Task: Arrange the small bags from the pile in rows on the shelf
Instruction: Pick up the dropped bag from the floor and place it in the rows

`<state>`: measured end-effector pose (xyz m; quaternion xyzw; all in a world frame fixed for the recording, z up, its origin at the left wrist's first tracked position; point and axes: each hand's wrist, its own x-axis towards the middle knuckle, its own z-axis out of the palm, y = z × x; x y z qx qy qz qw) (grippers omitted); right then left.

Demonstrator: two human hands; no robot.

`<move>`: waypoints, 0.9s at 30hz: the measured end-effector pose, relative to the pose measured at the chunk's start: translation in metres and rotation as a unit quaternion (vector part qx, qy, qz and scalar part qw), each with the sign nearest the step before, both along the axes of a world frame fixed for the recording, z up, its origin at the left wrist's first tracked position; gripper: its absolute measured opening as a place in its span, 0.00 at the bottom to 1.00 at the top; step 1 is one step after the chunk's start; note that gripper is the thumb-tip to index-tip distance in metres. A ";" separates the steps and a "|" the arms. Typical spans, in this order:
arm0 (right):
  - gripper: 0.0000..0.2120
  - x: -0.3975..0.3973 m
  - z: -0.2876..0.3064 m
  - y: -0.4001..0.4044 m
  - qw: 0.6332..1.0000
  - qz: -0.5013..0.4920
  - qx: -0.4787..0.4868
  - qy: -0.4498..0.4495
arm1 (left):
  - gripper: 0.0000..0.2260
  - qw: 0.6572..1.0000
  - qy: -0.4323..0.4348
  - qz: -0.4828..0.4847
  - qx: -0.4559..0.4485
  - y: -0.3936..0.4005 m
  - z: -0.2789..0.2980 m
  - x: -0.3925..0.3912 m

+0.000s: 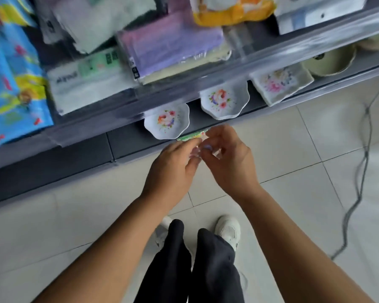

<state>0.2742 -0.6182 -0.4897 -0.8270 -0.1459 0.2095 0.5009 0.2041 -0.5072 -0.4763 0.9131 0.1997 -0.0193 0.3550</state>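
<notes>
Motion blur smears the whole view, and the small bag (193,136) shows only as a green edge above the knuckles. The left hand (173,169) and right hand (225,162) both pinch it with curled fingers, in front of the shelf (206,84). Three flowered dishes (166,121) sit on the lower ledge.

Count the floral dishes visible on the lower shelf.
3: a scalloped dish on the left, a scalloped dish in the middle, and a square one on the right. The upper shelf may hide more.
</notes>
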 end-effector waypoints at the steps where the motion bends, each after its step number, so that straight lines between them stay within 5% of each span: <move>1: 0.14 0.000 0.027 -0.002 1.000 0.000 0.011 -0.001 | 0.15 1.000 -0.021 0.012 -0.002 -0.001 0.025 -0.002; 5: 0.11 0.000 0.128 -0.007 0.997 -0.017 0.069 0.003 | 0.05 0.992 -0.074 0.088 -0.056 -0.006 0.125 -0.006; 10: 0.04 0.003 0.240 0.003 0.976 -0.029 0.178 0.121 | 0.10 0.962 -0.129 0.174 -0.164 -0.007 0.235 -0.002; 15: 0.08 0.011 0.337 0.016 0.958 -0.013 0.261 0.116 | 0.01 0.935 -0.159 0.208 -0.241 0.000 0.321 0.002; 27: 0.08 0.008 0.477 0.051 0.947 -0.007 0.312 0.080 | 0.04 0.901 -0.253 0.191 -0.297 0.037 0.447 -0.013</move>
